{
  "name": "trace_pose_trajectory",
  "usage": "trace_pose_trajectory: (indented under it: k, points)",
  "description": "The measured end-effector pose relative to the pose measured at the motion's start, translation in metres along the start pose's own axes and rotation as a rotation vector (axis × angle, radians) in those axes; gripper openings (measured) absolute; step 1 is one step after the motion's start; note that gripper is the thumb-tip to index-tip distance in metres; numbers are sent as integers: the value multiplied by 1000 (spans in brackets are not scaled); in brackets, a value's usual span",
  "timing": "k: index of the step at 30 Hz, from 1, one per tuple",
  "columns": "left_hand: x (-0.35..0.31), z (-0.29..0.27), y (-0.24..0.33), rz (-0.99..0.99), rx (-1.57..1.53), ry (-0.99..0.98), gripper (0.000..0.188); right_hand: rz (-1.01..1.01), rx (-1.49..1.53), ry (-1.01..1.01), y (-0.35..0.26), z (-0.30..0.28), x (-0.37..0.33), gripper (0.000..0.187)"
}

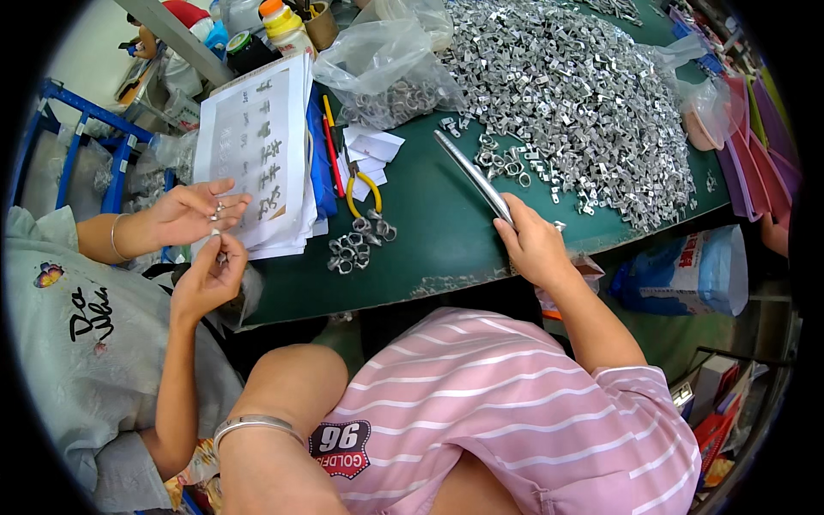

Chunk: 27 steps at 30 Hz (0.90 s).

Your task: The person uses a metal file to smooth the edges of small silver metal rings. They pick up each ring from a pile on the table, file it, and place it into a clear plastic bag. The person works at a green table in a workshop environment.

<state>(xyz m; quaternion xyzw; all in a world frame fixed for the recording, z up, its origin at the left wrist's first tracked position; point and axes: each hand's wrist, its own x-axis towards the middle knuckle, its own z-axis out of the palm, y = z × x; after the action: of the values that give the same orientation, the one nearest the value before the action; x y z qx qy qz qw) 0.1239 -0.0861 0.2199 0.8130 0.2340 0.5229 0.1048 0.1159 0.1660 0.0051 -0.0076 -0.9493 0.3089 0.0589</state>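
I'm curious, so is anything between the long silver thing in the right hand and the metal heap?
Yes, some loose metal rings lie on the green table between the silver thing and the heap.

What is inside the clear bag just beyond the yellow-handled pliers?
Small metal parts show through the lower part of the clear bag. Anything deeper, behind them and the creases, is hidden.

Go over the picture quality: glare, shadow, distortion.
Head view: bright glints speckle the metal parts and run along the silver bar in the right hand; head view: sheen on the bag of rings; head view: dark under the desk, whose front edge bows; head view: corners black.
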Motion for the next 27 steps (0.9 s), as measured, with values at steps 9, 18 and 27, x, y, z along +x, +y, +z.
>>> trace_pose_trajectory:
  k: [9, 18, 27]
  points:
    - [4, 4, -1, 133, 155, 59, 19, -1, 15, -20, -7, 0, 5, 35]
    - [4, 0, 2, 96, -8, -58, 15, 42, 55, -14, -7, -2, 2, 34]
    - [-24, 3, -17, 128, -211, -16, 11, 18, 5, -40, -2, -1, 4, 37]
